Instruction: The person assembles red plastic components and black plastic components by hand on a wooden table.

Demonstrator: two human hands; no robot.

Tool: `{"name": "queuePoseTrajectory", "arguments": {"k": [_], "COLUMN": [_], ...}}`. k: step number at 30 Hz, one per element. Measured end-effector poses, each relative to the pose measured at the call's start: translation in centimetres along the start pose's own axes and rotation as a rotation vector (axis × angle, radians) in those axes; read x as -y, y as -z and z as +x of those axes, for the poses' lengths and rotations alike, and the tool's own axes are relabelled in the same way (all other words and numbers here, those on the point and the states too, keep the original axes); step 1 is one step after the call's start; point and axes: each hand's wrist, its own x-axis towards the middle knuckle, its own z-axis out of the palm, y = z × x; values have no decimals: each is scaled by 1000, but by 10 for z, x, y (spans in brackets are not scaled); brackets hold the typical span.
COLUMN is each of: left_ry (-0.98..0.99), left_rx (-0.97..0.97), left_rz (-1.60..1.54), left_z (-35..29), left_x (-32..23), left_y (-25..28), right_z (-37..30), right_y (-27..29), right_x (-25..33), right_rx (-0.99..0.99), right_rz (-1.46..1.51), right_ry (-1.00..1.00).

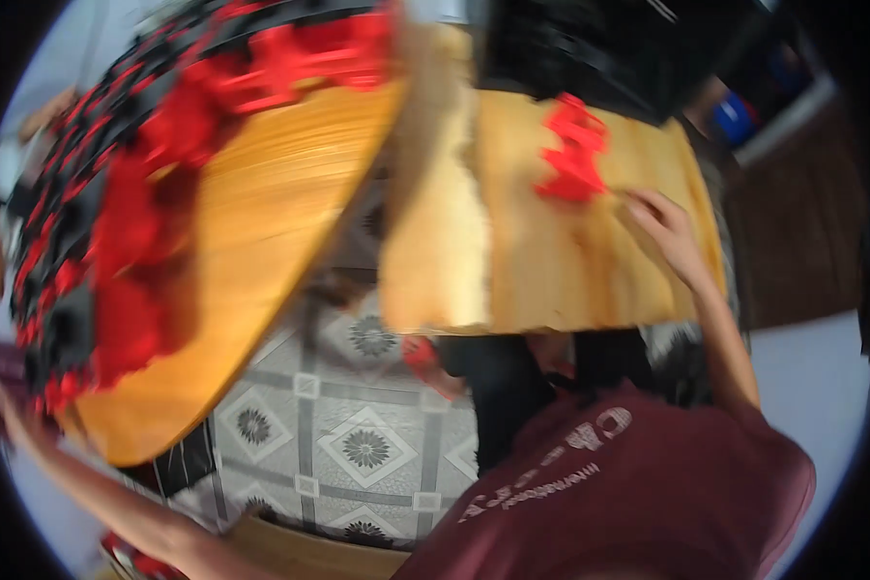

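On the pale wooden table [648, 275] lies a red plastic part [572, 155] with an irregular, cut-out outline, blurred by motion. My right hand [665, 227] is just to its right, over the tabletop, fingers pointing at it and loosely bent. Nothing shows in that hand, and whether a fingertip touches the part I cannot tell. My left arm stretches out to the far left, where my left hand [12, 414] is close to the near end of a long row of red and black plastic pieces [130, 280]. Its fingers are blurred and partly lost at the picture's rim.
The row stands along a curved orange-brown table [271, 213] on the left. A black plastic bag [599, 48] lies at the back of the pale table. Patterned floor tiles [367, 445] show between the tables. Another person's arm [46, 114] is at the far left.
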Motion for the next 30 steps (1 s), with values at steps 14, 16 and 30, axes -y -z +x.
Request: {"name": "queuePoseTrajectory", "arguments": {"k": [14,16,30], "left_ry": [294,780,1051], "left_rx": [516,691,444], "left_rz": [-332,-668,-1038], "left_z": [-258,-290,-354], "left_x": [-132,-113,-114], "left_y": [-790,-815,-864], "right_z": [61,45,231], "right_y": [-12,-17,36], "right_x": [-17,-18,-84], "right_rx": [183,426,-174], "right_rz": [554,1004,54], "right_ry": [119,146,226]}}
